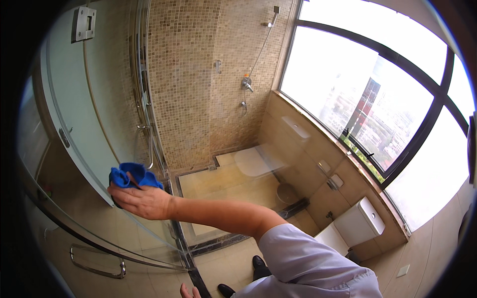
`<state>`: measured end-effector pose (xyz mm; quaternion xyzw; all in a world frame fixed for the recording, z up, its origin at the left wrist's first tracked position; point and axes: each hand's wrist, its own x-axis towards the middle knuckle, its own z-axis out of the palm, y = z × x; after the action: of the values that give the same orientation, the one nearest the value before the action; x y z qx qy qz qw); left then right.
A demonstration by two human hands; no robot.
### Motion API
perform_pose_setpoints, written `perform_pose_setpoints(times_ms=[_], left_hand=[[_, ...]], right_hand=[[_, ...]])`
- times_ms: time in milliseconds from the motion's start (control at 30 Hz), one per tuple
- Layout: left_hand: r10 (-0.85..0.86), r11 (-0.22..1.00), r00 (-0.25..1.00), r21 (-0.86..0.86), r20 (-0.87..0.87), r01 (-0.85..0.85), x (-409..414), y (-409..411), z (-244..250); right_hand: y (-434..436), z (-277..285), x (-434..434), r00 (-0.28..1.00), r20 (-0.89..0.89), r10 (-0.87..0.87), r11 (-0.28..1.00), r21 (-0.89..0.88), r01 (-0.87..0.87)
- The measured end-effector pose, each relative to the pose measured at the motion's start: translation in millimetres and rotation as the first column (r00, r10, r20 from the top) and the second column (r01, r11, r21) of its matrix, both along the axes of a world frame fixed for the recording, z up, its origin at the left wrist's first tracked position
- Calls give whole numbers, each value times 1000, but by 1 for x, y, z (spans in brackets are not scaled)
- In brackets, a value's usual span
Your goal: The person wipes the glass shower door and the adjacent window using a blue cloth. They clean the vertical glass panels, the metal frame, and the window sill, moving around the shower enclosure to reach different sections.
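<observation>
My right hand (143, 203) grips a crumpled blue cloth (138, 175), its arm stretched across the view to the left. Clear glass of the shower enclosure is around the hand; whether the cloth touches it I cannot tell. Only some fingertips of my left hand (189, 291) show at the bottom edge, and the rest is out of frame. Below and left of the cloth runs the edge of a glass door (108, 244) with a metal D-shaped handle (98, 266). A vertical metal handle (150, 149) stands just above the cloth.
A dark stone curb (220, 244) borders the shower floor (208, 188). To the right is a white toilet (359, 223) under a wide window (372, 97). A shower mixer (246, 83) is on the mosaic wall (182, 85). A frosted glass door (70, 111) stands at left.
</observation>
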<state>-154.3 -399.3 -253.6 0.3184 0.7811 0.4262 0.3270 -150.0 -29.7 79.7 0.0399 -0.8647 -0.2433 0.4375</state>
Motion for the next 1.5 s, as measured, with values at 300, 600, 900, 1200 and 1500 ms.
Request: perform_pose_setpoints(times_ms=[300,600,900,1200,1500], left_hand=[[-63,985,988,170,142,38,17,5,-62],[-21,996,997,81,-71,27,-5,-7,-8],[52,990,967,143,-250,-16,16,-34,0],[6,997,989,71,-145,4,24,-57,19],[-10,987,957,148,-290,56,13,-47,10]], right_hand=[[10,-134,48,906,387,171,895,-445,21],[32,-27,93,936,221,-273,959,136,248],[-5,-84,16,979,30,-201,979,-12,202],[5,-222,71,762,641,-96,932,-211,295],[0,-119,67,918,281,-280,952,-43,303]])
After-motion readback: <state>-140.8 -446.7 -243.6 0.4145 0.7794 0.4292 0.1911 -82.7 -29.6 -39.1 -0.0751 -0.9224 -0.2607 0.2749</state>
